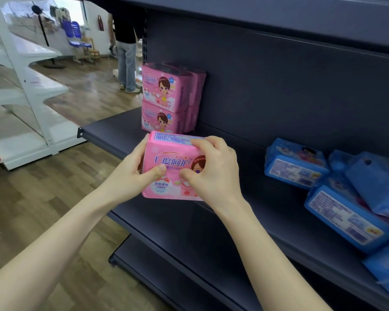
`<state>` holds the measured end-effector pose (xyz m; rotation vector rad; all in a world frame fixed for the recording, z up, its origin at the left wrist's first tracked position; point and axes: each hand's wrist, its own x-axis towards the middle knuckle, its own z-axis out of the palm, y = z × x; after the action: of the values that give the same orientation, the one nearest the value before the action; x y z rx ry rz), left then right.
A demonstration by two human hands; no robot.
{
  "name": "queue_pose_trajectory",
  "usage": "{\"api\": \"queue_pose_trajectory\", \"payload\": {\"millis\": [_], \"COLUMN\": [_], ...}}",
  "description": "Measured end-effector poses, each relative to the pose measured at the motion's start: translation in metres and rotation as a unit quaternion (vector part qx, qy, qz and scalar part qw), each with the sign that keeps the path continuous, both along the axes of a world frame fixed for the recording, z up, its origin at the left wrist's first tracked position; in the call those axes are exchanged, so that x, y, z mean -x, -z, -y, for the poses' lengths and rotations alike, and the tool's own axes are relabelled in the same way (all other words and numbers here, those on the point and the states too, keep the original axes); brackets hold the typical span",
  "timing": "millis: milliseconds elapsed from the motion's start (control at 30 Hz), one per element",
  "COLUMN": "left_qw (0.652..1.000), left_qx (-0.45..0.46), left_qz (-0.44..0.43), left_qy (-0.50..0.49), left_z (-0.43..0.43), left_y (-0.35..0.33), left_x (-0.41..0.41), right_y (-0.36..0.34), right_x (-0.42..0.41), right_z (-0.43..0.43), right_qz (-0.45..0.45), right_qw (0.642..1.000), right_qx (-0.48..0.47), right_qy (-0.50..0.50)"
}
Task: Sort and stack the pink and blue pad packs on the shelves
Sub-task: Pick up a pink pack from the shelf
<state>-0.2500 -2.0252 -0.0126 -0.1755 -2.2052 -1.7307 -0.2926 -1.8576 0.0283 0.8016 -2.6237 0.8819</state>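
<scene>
Both hands hold one pink pad pack [166, 153] upright in front of the dark shelf [112, 135]. My left hand [135, 171] grips its left side with the thumb on the front. My right hand [213, 169] grips its right side, fingers curled over the top edge. Behind it, at the shelf's left end, pink packs [164, 97] stand stacked two high in rows against the back panel. Several blue packs [296, 162] lie in a loose heap on the right of the same shelf.
A lower dark shelf [189, 265] juts out below, and an upper one [279, 14] hangs overhead. A white shelving unit [20, 97] stands to the left across a wooden floor. A person in jeans [126, 59] stands in the background beside the shelf's end.
</scene>
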Motion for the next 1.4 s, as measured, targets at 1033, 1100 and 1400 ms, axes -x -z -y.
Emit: {"api": "queue_pose_trajectory", "payload": {"millis": [1033,1100,1400], "left_qw": [0.987,0.986,0.968], "left_qx": [0.086,0.076,0.238], "left_qz": [0.090,0.090,-0.076], "left_qy": [0.104,0.119,-0.034], "left_z": [-0.007,-0.007,-0.004], "left_y": [0.014,0.018,0.026], "left_x": [0.210,0.220,0.254], "right_y": [0.029,0.033,0.056], "right_x": [0.160,0.163,0.193], "right_z": [0.001,0.003,0.020], "right_qz": [0.009,0.001,-0.083], "right_qw": [0.981,0.978,0.961], "right_qx": [-0.105,-0.106,-0.091], "right_qy": [0.164,0.178,0.247]}}
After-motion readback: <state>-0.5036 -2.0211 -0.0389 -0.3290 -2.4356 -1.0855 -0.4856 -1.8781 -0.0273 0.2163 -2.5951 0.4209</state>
